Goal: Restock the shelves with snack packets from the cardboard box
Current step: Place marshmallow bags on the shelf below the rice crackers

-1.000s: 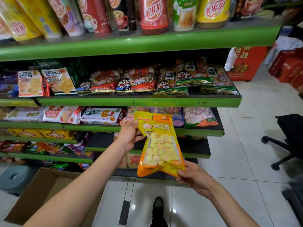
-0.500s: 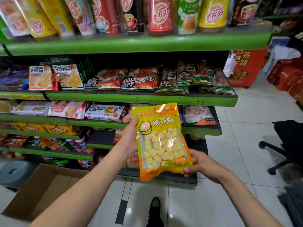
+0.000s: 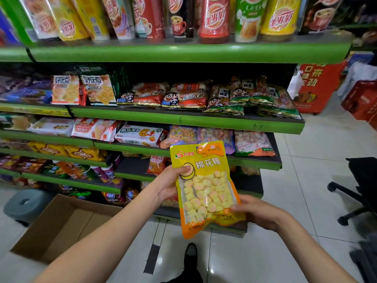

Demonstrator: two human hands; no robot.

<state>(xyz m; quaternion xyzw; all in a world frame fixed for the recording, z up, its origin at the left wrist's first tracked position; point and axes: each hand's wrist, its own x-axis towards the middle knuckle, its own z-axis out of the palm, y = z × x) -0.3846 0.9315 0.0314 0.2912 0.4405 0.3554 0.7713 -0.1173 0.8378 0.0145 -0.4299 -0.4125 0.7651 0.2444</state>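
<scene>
We are holding a yellow marshmallow packet upright in front of the shelves, both hands closed on it. Our left hand is gripping the packet's left edge near the top, thumb pressing on the front over the printed circle, the other fingers hidden behind it. Our right hand is pinching the lower right corner, fingers curling over the front of the clear window where the yellow and pink pieces are showing.

The packet is hanging in the air just before the green-edged shelf that is carrying similar marshmallow bags, its top corner overlapping them in our view. Above that, red and green rice cracker packs are lying on the next shelf, and tall drink cups are standing on the top one.

Down to our left the open cardboard box is sitting on the tiled floor beside a grey stool. Our dark shoe is showing below the packet, and a black office chair is standing at the right.
</scene>
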